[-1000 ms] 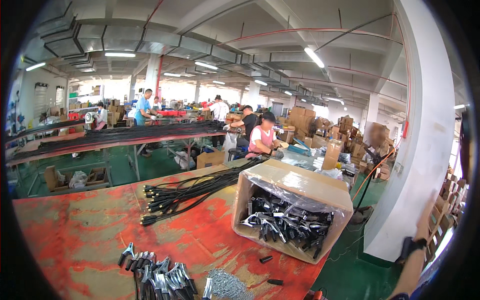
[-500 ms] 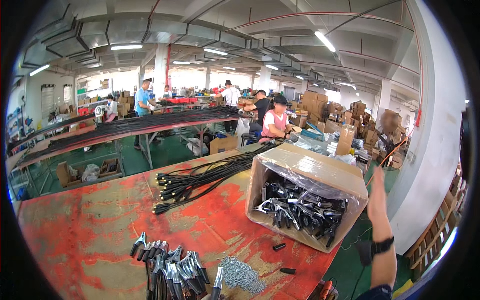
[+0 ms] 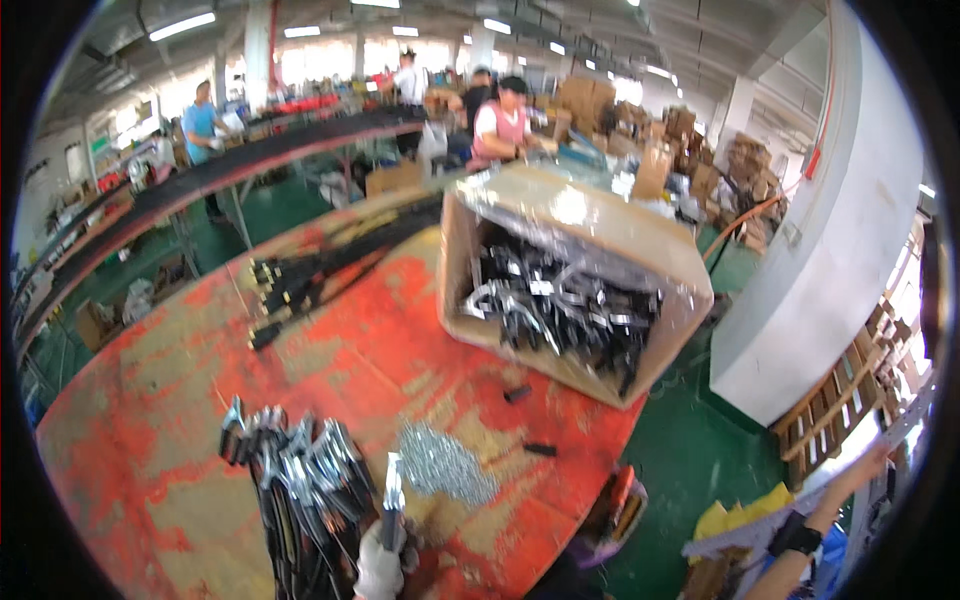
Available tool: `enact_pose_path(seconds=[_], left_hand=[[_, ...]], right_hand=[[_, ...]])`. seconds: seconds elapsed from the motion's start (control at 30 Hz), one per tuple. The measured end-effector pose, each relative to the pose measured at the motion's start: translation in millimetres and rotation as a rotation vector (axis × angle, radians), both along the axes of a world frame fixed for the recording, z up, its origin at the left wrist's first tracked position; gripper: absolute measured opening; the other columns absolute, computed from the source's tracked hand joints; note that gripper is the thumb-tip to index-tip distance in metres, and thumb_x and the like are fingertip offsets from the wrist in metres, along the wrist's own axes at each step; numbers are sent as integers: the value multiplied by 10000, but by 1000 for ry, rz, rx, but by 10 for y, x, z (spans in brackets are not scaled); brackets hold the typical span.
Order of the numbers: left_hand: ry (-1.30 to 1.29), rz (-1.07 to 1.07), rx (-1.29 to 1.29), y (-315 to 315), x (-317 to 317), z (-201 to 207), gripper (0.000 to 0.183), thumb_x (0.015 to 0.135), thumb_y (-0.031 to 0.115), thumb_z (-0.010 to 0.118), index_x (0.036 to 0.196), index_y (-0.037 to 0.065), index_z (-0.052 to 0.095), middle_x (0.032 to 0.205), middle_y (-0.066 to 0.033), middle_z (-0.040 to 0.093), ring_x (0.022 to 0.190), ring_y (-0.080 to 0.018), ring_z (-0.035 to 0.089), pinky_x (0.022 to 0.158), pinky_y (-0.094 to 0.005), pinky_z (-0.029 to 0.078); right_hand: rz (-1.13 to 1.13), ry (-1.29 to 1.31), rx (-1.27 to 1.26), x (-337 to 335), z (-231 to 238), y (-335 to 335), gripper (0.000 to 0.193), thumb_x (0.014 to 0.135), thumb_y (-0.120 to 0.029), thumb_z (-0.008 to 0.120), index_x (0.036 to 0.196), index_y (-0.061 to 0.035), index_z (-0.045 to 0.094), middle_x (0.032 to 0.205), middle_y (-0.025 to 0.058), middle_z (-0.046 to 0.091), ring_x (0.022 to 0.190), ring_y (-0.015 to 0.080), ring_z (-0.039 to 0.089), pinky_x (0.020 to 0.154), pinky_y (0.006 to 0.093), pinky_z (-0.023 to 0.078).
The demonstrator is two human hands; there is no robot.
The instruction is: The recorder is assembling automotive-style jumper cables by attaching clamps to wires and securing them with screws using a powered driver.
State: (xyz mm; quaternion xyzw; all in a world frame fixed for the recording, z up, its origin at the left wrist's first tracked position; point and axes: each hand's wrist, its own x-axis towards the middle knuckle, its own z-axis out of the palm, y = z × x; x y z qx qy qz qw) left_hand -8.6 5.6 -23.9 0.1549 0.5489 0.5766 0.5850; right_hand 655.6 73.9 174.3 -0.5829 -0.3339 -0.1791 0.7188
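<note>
My left hand (image 3: 380,565), in a white glove, is closed around a spring clamp (image 3: 394,490) with silver jaws and a dark handle, upright at the near edge of the table. Beside it, on the left, lies a bunch of similar clamps (image 3: 300,460) joined to black cables. A pile of small silver metal pieces (image 3: 448,465) sits just beyond and to the right. Far off to the right, past the table's edge, reaches my right hand (image 3: 868,465), with a black band on its wrist; motion blurs its fingers.
An open cardboard box (image 3: 580,205) on its side holds many loose clamps (image 3: 560,300). Two black sleeves (image 3: 540,449) lie before it. Black cables with brass ends (image 3: 300,280) lie behind on the red worn table (image 3: 150,450). A white pillar (image 3: 790,300) stands right; co-workers are beyond.
The view has tilted down and swung right. My right arm has dropped from upright beside the box to the lower right. My left hand with the clamp now shows more fully.
</note>
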Motion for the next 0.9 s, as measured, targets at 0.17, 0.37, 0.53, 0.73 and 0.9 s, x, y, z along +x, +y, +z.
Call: enact_pose_path(seconds=[0.17,0.37,0.53,0.73,0.9], left_hand=[[39,-74,59,109,54,145,182,961,204,522,1029,41,567,743,-45,616,464,-86,507,394,-206,346],[-17,-57,9,44,-23,57,189,965,201,517,1048,38,568,748,-42,624,494,-91,521,421,-216,364],[-61,-103,-40,32,-33,54,214,966,190,513,1101,33,569,757,-44,629,505,-101,523,429,-222,368],[-78,-158,-13,83,-61,36,221,958,117,453,1132,26,554,798,-48,626,500,-101,540,405,-222,377],[-108,-133,33,78,-25,24,191,965,223,549,1038,51,587,749,-16,613,474,-94,505,404,-222,341]], right_hand=[[291,-304,-404,-1362,-652,465,337,883,-110,612,1202,-20,551,1113,88,579,1050,202,551,934,324,433],[1225,-959,-747,-3758,-1522,890,209,821,-203,690,1011,-114,688,981,73,683,888,282,648,794,377,517],[1346,-1039,-734,-4484,-1940,1004,242,820,-255,690,1044,-167,679,974,49,653,917,254,625,777,379,499],[1367,-1104,-864,-4716,-1975,1104,185,814,-286,679,956,-168,672,885,33,624,878,243,619,736,371,502],[1293,-1262,-845,-4726,-2049,1102,136,823,-291,651,882,-174,686,848,36,621,826,251,626,673,381,510]])
